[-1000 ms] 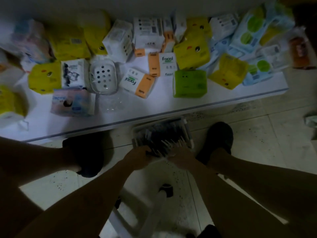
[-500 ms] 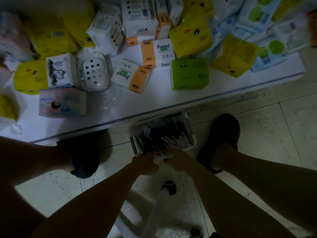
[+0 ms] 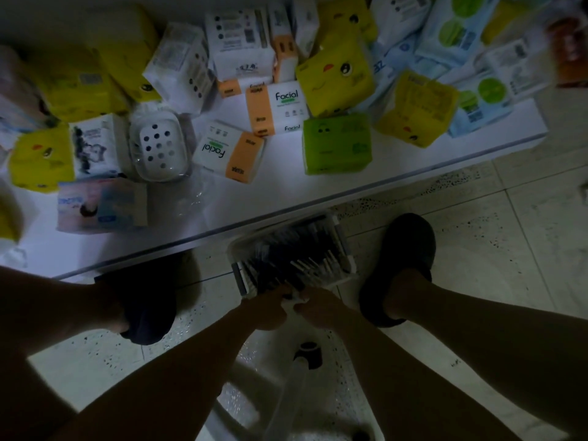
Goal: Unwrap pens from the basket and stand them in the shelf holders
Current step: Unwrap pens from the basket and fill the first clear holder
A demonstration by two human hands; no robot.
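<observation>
As left hand (image 3: 265,308), right hand (image 3: 319,308) pinch — pen (image 3: 297,300)

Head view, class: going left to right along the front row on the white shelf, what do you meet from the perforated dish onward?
White perforated plastic soap dish → white-and-orange "Facial" tissue pack → bright green tissue pack → yellow tissue pack.

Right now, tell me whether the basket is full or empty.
Well filled: the basket holds a dense layer of pens lying side by side.

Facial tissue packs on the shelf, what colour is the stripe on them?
Orange, next to white. The head view shows it best on the Facial tissue pack.
</observation>
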